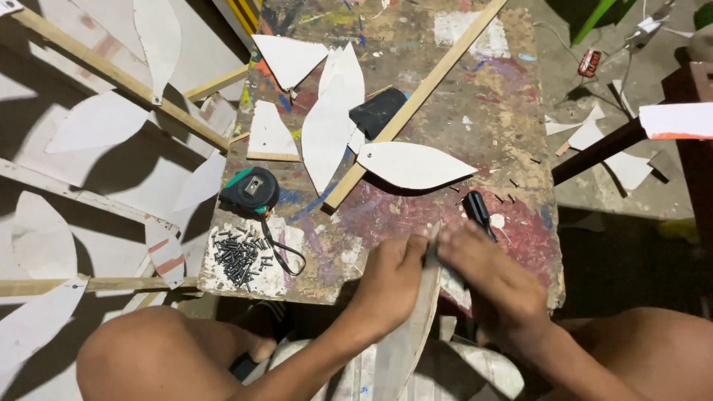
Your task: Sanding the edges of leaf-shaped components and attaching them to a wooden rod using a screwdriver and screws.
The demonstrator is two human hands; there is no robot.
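My left hand (391, 276) grips the upper end of a long, pale leaf-shaped board piece (407, 341) that runs from the workbench's near edge down toward my lap. My right hand (490, 281) is closed beside it, pressed against the piece's tip, with a black-handled screwdriver (477, 210) poking out past its fingers. Whether the right hand holds the screwdriver or only covers it is unclear. Both hands sit at the front edge of the paint-stained workbench (512, 111).
On the bench lie a wooden strip (416, 100) with a leaf-shaped piece (412, 165) fastened to it, more white cut-outs (330, 122), a black-and-green tape measure (250, 191), a pile of dark screws (239, 254) and a black block (377, 111). More strips with leaf pieces lie on the floor at left.
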